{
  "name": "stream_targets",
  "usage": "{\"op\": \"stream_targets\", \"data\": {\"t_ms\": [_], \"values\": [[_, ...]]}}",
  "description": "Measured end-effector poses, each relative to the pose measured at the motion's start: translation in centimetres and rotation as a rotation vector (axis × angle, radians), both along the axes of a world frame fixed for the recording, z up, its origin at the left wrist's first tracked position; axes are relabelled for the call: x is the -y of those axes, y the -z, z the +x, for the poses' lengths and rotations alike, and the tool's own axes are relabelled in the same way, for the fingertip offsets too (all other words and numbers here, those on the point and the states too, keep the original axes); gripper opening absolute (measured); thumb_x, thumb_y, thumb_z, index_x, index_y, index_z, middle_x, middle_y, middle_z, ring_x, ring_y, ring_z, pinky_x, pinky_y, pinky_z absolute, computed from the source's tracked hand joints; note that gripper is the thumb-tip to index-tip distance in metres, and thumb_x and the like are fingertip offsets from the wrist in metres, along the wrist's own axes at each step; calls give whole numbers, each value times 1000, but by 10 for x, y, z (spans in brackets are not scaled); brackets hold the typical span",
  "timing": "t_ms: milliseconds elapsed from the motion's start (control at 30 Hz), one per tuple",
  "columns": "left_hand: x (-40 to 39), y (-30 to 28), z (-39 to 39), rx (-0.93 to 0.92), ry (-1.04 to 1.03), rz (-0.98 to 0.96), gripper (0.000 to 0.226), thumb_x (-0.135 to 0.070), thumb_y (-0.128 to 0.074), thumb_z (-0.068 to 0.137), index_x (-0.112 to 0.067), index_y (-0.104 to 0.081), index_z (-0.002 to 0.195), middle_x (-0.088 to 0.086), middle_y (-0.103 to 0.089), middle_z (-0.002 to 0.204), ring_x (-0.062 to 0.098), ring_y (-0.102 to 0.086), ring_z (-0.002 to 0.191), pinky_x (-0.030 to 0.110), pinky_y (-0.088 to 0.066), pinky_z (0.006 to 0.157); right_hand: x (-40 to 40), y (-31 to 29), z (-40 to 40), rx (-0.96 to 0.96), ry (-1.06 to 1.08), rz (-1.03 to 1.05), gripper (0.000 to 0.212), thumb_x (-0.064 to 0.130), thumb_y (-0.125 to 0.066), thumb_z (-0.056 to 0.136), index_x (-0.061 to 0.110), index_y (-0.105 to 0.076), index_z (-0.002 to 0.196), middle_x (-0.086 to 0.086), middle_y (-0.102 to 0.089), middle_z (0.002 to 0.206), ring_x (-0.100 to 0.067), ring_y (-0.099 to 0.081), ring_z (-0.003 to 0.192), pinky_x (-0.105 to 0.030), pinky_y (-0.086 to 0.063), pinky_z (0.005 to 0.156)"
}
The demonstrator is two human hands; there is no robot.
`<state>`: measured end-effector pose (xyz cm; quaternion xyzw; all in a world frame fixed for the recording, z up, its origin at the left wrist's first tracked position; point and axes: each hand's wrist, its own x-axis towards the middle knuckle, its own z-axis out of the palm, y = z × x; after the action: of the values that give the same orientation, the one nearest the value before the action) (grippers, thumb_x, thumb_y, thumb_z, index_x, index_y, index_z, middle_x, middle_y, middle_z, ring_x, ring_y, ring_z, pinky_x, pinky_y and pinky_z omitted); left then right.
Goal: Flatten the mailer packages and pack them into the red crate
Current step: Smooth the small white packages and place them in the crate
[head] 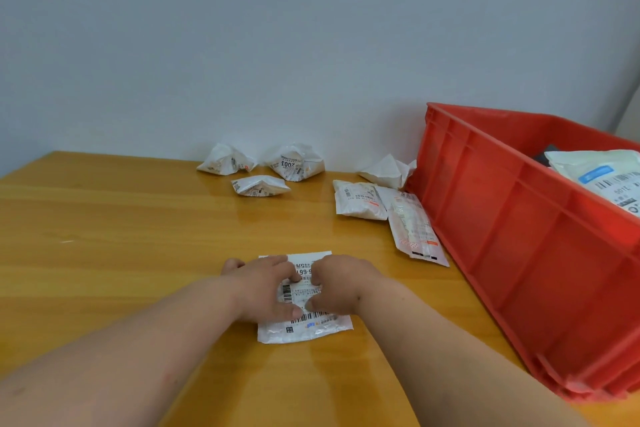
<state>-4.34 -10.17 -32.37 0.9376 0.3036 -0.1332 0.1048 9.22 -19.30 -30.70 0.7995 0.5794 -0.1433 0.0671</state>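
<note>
Table (121, 236): wood-grain, yellow-orange, glossy varnish w/ reflections. Crate (519, 218): red moulded plastic, ribbed, semi-matt, scuffed. Mailers: thin white plastic film, slight sheen, creased; flat one (304, 329) w/ matt paper label. Wall (277, 28): matt, smooth.

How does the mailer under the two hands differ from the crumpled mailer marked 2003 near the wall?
The mailer under the hands lies flat on the table; the 2003 mailer is crumpled and puffed up. The left hand and right hand press on the first; nothing touches the second. The first is near the person; the second sits by the wall. Both are white with printed barcode labels, and both are outside the red crate.
</note>
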Motion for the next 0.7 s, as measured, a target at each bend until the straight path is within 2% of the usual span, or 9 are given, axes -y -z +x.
{"op": "stream_targets", "data": {"t_ms": [100, 167, 233, 300, 400, 567, 700], "values": [[-5, -1, 4, 7, 10, 11, 64, -71, -57, 81, -44, -38, 136, -20, -21, 156, 10, -29, 141, 41, -17, 108, -5, -5, 1, 16, -21, -44, 43, 45, -68, 87, 20, -59, 121, 2, -61, 120, -22, -56, 112, -39, -44, 95], [-10, -3, 6, -2, 2, -2, 68, -74, -57, 78, -43, -39, 136, -19, -27, 152, 11, -33, 137, 40, -18, 107, -12, -10, 2, 16, -20, -54, 38, 42, -69, 86, 19, -63, 115, 2, -64, 112, -21, -58, 106, -36, -43, 88], [-18, -8, 8, 38, -53, -32, 69, -75, -53, 80, -40, -40, 138, -17, -33, 148, 11, -36, 135, 40, -19, 107, -19, -15, 5, -5, 0, 17, 31, 42, -64, 88, 18, -66, 108, 2, -66, 105, -21, -59, 98, -34, -40, 80], [-32, -11, 10, 143, -129, -3, 62, -70, -48, 87, -39, -41, 139, -16, -34, 148, 10, -38, 135, 41, -19, 109, -29, -18, 9, -8, 30, 137, 30, 40, -55, 93, 19, -65, 111, 2, -66, 108, -22, -59, 102, -34, -41, 83], [-57, -11, 11, 248, -243, 99, 55, -58, -47, 94, -38, -37, 144, -14, -28, 154, 11, -31, 140, 42, -18, 113, -49, -15, 12, 22, 21, 211, 31, 32, -49, 96, 21, -62, 121, 0, -61, 121, -24, -56, 113, -38, -38, 94], [-108, -3, 14, 294, -366, 227, 53, -48, -46, 97, -39, -33, 148, -10, -10, 161, 16, -20, 145, 45, -17, 114, -103, -3, 20, 37, -10, 241, 39, 22, -50, 93, 23, -56, 131, -3, -46, 136, -27, -45, 125, -43, -31, 106], [-146, 1, 25, 266, -307, 278, 47, -43, -43, 99, -40, -37, 145, -10, 7, 164, 17, -7, 149, 46, -13, 114, -143, 2, 31, 81, -22, 230, 41, 17, -50, 89, 23, -57, 129, -4, -13, 163, -29, -23, 143, -48, -21, 114]]}}
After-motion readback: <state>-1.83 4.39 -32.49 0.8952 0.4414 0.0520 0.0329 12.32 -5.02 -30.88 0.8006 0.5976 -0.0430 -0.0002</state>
